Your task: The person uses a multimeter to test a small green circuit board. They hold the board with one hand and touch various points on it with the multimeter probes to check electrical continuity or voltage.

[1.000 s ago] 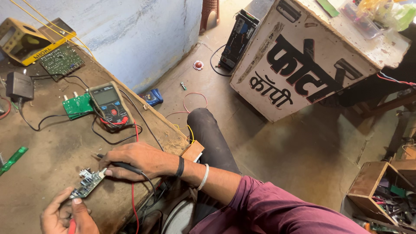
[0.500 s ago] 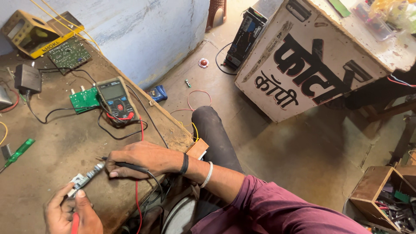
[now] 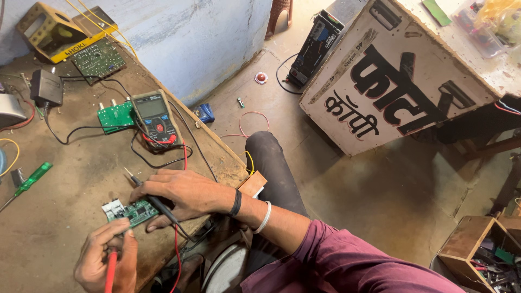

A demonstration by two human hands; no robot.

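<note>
A small green circuit board (image 3: pixel 130 210) lies on the worn wooden bench (image 3: pixel 65 228). My right hand (image 3: pixel 182 192) rests over the board's right end and holds a black test probe (image 3: pixel 142 187), its tip pointing up and left. My left hand (image 3: pixel 103 260) is just below the board, pinching a red test probe (image 3: pixel 110 268) with fingertips near the board's lower edge. Red and black leads run back to a dark multimeter (image 3: pixel 156 118) lying farther up the bench.
On the bench are another green board (image 3: pixel 115 115), a larger circuit board (image 3: pixel 97 58), a yellow case (image 3: pixel 46 30), a black adapter (image 3: pixel 46 87) and a green screwdriver (image 3: pixel 32 179). A lettered white box (image 3: pixel 391 81) and a tool crate (image 3: pixel 483 255) stand on the floor.
The small board, earlier lifted and tilted in my left hand, now lies flat on the bench. My right hand has come down over it with the black probe.
</note>
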